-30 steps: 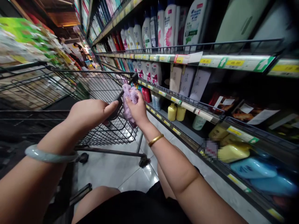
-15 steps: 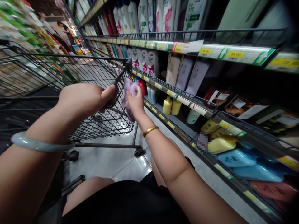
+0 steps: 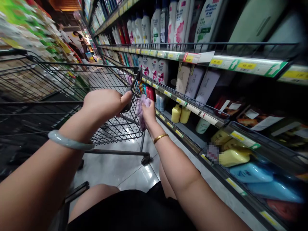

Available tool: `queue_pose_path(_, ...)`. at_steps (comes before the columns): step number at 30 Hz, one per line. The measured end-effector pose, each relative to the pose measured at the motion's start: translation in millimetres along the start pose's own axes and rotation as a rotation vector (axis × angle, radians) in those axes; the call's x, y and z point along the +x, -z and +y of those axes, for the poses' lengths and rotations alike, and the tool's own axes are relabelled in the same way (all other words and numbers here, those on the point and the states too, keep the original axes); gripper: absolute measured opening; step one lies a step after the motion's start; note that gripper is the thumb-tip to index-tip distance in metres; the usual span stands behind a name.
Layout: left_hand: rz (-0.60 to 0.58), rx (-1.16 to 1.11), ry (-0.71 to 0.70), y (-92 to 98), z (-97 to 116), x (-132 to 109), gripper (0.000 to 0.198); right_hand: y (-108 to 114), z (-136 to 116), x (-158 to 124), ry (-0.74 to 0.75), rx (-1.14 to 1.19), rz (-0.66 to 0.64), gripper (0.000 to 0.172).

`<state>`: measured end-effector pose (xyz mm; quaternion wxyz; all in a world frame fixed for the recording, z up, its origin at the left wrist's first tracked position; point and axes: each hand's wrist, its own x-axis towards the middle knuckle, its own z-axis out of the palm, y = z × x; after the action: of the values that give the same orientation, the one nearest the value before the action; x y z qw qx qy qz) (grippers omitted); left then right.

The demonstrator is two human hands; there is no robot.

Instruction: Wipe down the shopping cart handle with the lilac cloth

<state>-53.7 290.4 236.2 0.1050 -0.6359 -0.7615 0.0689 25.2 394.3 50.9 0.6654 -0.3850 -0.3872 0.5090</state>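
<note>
My left hand (image 3: 104, 101), with a pale bangle (image 3: 69, 141) on the wrist, is closed round the dark edge bar of a black wire shopping cart (image 3: 115, 136). Its thumb lies along the top of the bar, while the other fingers are mostly hidden. Just right of the cart's corner, my right hand (image 3: 149, 114) grips a crumpled purple cloth (image 3: 141, 112). A gold bracelet (image 3: 160, 138) circles that wrist. The cloth hangs close to the cart's wire side; whether it touches is unclear.
Shelves of shampoo bottles (image 3: 181, 24) run along the right. Yellow bottles (image 3: 176, 113) stand low, and blue bottles (image 3: 251, 171) lie on the bottom shelf. A cart wheel (image 3: 145, 159) rests on the tiled floor (image 3: 108, 166). Packaged goods (image 3: 38, 29) line the left; people stand far down the aisle.
Both hands, the cart and the shelves appear shifted slightly right and down in view. My left hand keeps its hold on the cart, and the purple cloth stays in my right hand.
</note>
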Motion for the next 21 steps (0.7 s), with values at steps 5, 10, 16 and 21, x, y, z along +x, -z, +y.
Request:
queue_pose_path(5, -0.042, -0.011, 0.016, 2.3, 4.9, 3.6, 0.089, -5.6, -10.2, -4.4, -0.037, 0.058, 0.038, 0.043)
queue_pose_path(10, -0.033, -0.010, 0.010, 4.5, 6.3, 6.2, 0.087, -12.4, -38.3, -10.5, 0.231, 0.066, -0.063, 0.044)
queue_pose_path(16, -0.024, -0.072, -0.125, 6.8, -0.5, -0.2, 0.083, -0.3, -13.8, -7.4, -0.025, -0.006, 0.025, 0.039)
queue_pose_path(21, -0.003, -0.040, -0.106, 4.2, -5.7, -6.8, 0.082, -3.6, -15.0, -8.4, 0.059, -0.020, -0.010, 0.040)
